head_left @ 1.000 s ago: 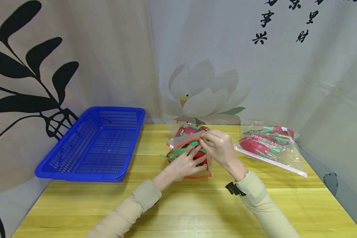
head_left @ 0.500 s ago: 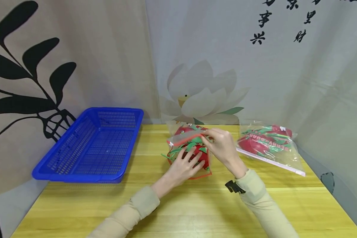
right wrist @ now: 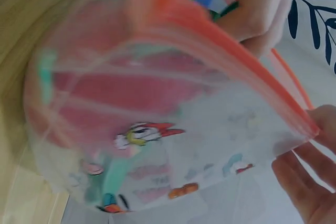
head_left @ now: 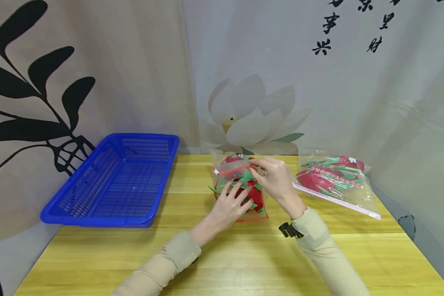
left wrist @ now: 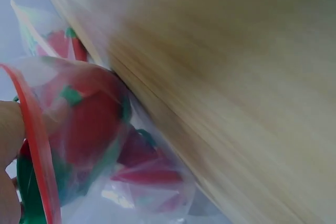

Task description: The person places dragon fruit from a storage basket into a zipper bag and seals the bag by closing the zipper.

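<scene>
A clear zip bag [head_left: 225, 165] with a red-orange zip strip [right wrist: 236, 59] lies on the table, its mouth toward me. My right hand [head_left: 275, 181] pinches the upper lip and holds it raised. A red cloth bundle [head_left: 257, 198] with green leaf-like pieces and straps sits at the mouth, over the lower lip. My left hand [head_left: 226, 209] rests on this bundle with its fingers spread. Deeper inside the bag, more red and green cloth [left wrist: 94, 124] shows through the plastic. Cartoon figures [right wrist: 144, 132] are printed on the bag.
Another clear zip bag [head_left: 336, 179], with a pale strip and red and green cloth inside, lies to the right on the wooden table [head_left: 244, 263]. At the left stands a blue plastic basket [head_left: 144, 220]. A printed curtain [head_left: 151, 74] hangs behind the table.
The left fingers have spread over the red bundle, and hand, bundle and bag have shifted slightly right. The right hand keeps its pinch on the upper lip throughout.
</scene>
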A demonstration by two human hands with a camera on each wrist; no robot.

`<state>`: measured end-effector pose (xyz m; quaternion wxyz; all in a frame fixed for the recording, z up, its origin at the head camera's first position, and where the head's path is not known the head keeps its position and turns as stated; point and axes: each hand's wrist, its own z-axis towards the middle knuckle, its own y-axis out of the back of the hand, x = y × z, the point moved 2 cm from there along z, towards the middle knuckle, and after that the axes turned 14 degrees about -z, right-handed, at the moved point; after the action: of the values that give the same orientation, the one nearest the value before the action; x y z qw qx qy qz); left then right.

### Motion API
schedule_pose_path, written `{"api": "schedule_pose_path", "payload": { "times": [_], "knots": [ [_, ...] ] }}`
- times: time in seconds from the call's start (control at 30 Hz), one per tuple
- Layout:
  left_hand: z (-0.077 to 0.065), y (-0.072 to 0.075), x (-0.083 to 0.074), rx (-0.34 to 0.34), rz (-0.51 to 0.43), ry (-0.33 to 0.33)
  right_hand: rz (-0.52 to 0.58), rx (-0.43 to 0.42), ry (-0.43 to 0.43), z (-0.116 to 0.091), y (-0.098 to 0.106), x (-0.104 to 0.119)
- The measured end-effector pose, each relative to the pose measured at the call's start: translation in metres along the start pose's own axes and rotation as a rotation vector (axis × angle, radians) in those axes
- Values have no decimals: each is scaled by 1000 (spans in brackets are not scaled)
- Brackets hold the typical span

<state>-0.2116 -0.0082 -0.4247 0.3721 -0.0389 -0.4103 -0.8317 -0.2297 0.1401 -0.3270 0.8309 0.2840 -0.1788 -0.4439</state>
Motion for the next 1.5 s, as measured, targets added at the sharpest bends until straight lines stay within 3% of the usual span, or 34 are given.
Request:
{"api": "schedule_pose_path", "payload": {
  "times": [0.1, 0.37, 0.5, 0.63, 0.73, 0.83, 0.97, 1.03, 1.27, 1.5],
  "knots": [
    [4, 0, -3, 9, 1, -54, 7, -14, 36, 4, -3, 4],
    [11, -4, 1, 139, -5, -244, 36, -29, 82, 7, -11, 4],
    [12, -7, 10, 154, -43, -282, 36, -82, 96, 5, -8, -2],
    [11, -9, 21, 118, -64, -302, 9, -117, 98, 5, -2, -5],
    [10, -11, 28, 40, -99, -343, 1, -123, 111, 5, 0, -5],
    [11, -12, 35, -38, -191, -376, 12, -142, 128, 6, 2, -4],
    [11, -9, 44, -52, -340, -348, 26, -156, 150, 7, 5, -1],
    [11, -8, 45, -35, -349, -320, 20, -141, 146, 7, 5, 0],
    [5, -11, 42, -1, -121, -236, -30, -31, 58, -6, 6, 3],
    [-1, -13, 44, -65, -54, -154, -37, -38, 15, -16, 5, 1]
  ]
}}
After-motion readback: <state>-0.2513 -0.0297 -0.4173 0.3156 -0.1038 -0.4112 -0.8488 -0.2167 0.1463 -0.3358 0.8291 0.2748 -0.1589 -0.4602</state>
